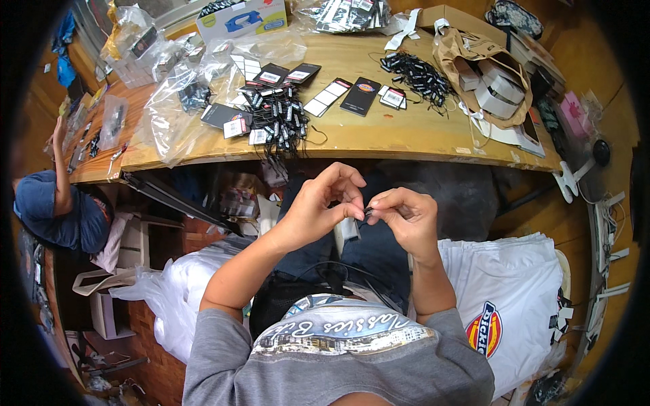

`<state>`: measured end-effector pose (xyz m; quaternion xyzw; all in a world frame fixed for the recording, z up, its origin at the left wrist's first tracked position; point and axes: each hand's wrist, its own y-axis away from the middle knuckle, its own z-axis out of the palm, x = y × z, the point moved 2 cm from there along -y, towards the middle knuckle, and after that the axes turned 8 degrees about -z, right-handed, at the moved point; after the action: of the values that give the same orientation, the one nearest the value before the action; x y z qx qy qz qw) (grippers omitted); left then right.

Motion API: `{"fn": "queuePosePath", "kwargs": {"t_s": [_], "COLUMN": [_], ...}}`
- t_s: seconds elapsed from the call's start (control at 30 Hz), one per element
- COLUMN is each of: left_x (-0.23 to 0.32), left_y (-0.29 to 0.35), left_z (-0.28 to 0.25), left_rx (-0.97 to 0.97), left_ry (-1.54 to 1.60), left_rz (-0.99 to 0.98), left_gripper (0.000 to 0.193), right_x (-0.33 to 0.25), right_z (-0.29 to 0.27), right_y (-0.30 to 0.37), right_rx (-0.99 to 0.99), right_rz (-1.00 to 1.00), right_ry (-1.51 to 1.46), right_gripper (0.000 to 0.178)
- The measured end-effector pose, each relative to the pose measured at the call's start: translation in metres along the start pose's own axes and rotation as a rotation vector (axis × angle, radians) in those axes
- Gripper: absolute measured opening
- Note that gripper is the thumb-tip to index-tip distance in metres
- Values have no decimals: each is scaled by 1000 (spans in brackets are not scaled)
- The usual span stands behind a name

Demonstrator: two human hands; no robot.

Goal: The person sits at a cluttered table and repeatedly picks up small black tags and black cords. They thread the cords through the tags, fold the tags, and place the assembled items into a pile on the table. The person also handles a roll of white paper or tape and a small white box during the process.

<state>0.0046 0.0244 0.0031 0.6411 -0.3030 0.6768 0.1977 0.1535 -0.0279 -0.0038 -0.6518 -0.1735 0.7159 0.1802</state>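
Above my lap, my left hand [323, 201] and my right hand [408, 215] meet, each closed in a fingertip pinch. Between the fingertips is a small black tag cord [367, 213], mostly covered by the fingers. Just beneath hangs or lies a pale hang tag [348, 232]; whether it is joined to the cord is hard to see. On the table beyond my hands lies a heap of black tag cords with small plastic ends [276, 122]. Next to it are black hang tags [360, 96] and white label tags [328, 98] with barcodes.
The wooden table [406, 143] also carries a second cord pile [418, 78], a brown bag with boxes [484, 74], clear plastic bags and a printed carton [242, 19]. White folded shirts [508, 291] lie at my right, a white plastic bag [183, 294] at my left. Another person [64, 210] sits far left.
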Motion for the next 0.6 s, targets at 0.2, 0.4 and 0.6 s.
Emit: {"fn": "queuePosePath", "kwargs": {"t_s": [0.2,0.4,0.6], "left_x": [-7,-2,49], "left_y": [3,1,-22], "left_z": [-3,-10,-46], "left_rx": [-49,-313,-24], "left_ry": [-81,249,-500], "left_rz": [-35,-238,100], "left_gripper": [32,32,15], "right_x": [0,-28,-64], "right_z": [0,-9,8], "right_y": [-1,-26,-63], "right_rx": [-64,13,37], "right_rz": [-13,-95,-380], "right_ry": [23,50,292], "right_gripper": [8,9,9]}}
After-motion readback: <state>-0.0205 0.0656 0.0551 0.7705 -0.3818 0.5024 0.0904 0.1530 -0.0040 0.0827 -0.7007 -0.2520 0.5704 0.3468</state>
